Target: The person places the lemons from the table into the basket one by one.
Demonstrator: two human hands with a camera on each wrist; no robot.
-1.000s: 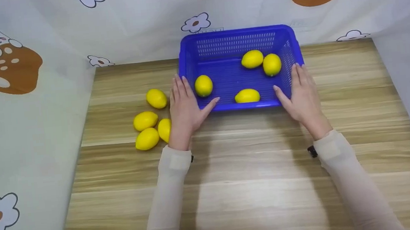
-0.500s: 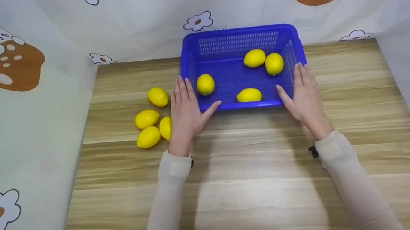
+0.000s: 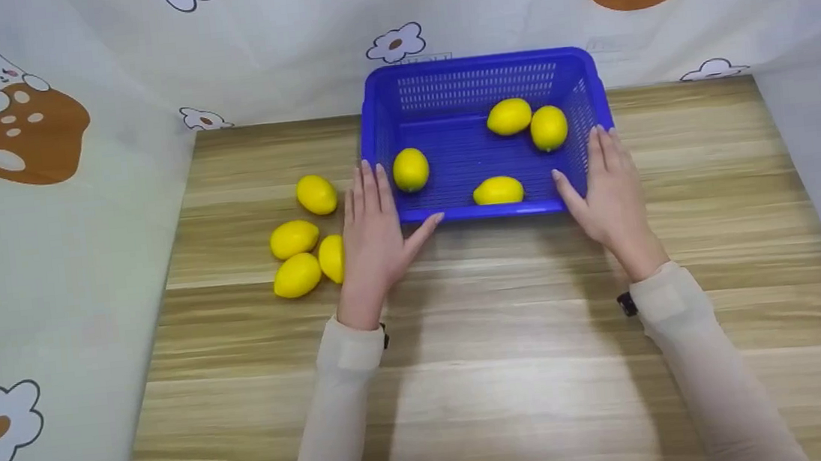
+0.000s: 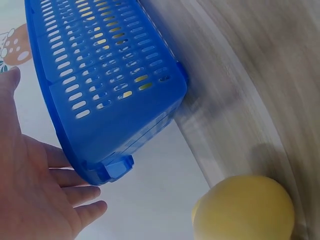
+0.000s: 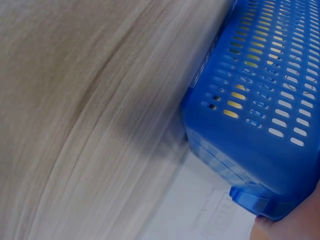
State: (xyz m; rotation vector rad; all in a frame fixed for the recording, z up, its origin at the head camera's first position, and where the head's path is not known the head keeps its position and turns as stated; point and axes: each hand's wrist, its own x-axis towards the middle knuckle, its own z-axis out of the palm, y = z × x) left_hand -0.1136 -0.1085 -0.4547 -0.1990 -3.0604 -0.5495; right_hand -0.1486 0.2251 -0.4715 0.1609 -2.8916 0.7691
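A blue plastic basket (image 3: 484, 212) with slotted walls stands at the back of the table, several yellow lemons (image 3: 499, 191) lying inside it. My left hand (image 3: 375, 241) lies along the basket's left side, fingers straight and thumb spread toward the front rim. In the left wrist view its fingers (image 4: 67, 177) reach the basket's upper edge. Along the right side, my right hand (image 3: 609, 200) has straight fingers against the outer wall and its thumb extended over the front right corner. Only a small part of that hand shows in the right wrist view.
Several more lemons (image 3: 297, 275) lie on the wooden table (image 3: 514, 371) left of my left hand, one partly hidden behind it. A printed cloth (image 3: 272, 40) hangs behind the basket, and another covers the left side.
My left hand has slid slightly back toward me along the basket's side. The right hand, basket and lemons stay put; the whole view shifted a little earlier.
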